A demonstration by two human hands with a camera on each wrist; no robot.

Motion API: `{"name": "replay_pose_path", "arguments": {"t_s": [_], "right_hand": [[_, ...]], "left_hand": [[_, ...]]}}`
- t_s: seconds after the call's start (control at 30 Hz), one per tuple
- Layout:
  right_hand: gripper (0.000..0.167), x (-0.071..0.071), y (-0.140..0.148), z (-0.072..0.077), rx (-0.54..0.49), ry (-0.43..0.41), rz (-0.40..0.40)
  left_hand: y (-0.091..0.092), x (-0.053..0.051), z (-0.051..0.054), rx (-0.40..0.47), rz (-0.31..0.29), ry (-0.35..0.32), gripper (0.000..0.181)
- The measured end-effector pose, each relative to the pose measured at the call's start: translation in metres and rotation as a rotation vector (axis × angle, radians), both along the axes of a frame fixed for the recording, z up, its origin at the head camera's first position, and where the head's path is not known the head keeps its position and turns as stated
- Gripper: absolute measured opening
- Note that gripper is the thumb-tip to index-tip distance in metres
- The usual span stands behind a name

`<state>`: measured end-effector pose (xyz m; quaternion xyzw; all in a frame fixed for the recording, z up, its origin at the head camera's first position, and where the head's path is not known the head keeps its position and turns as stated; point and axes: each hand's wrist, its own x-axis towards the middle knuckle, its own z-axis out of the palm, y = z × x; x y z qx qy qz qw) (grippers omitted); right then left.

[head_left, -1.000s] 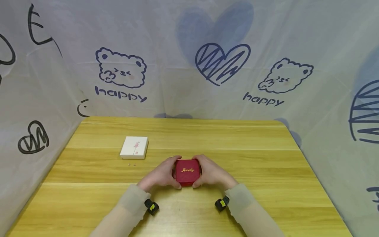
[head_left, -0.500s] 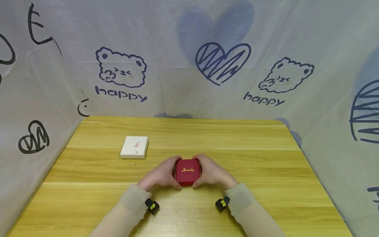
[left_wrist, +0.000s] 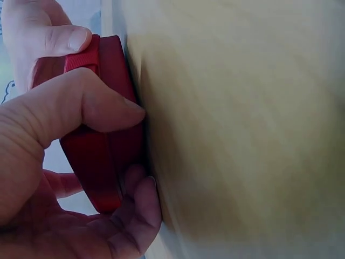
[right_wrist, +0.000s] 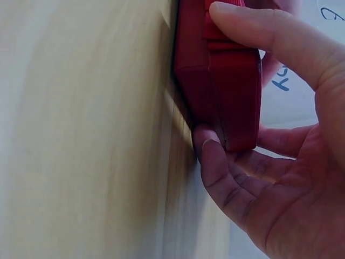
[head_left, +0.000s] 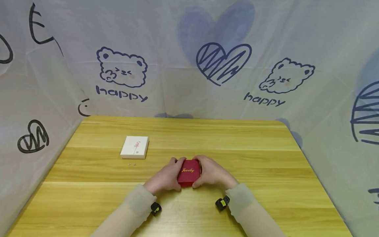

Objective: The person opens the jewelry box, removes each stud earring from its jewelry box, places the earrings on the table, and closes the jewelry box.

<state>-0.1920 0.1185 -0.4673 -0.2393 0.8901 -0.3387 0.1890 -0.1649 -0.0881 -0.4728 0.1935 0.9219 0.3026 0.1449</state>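
Gripping the red jewelry box (head_left: 189, 176) between curled fingers of our left hand (head_left: 166, 176) and right hand (head_left: 211, 170), we judge only the hold done: its lid (head_left: 190, 165) is closed, opening undone. Leftward of our left fingers, two tiny pieces (head_left: 135, 164) lie near the white box (head_left: 134, 145).

You are in a curtained-off booth (head_left: 163, 42): pale cloth (head_left: 174, 92), drawn with bears (head_left: 122, 70) and hearts (head_left: 223, 64), walls your wood-grain table (head_left: 251, 158) behind and at both sides; the room beyond is hidden.
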Motion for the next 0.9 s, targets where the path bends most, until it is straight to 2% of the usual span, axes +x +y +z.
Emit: {"name": "replay_pose_path", "arguments": {"t_s": [0.5,0.9], "right_hand": [[0.088,-0.0024,-0.0004,-0.0011,0.038,0.012,0.024],[0.087,-0.0021,0.0,-0.0005,0.033,0.028,0.051]], "left_hand": [[0.0026,-0.0002,-0.0045,-0.029,0.005,0.02,0.111],[-0.0001,-0.0016,-0.0049,-0.003,0.004,0.011,0.11]]}}
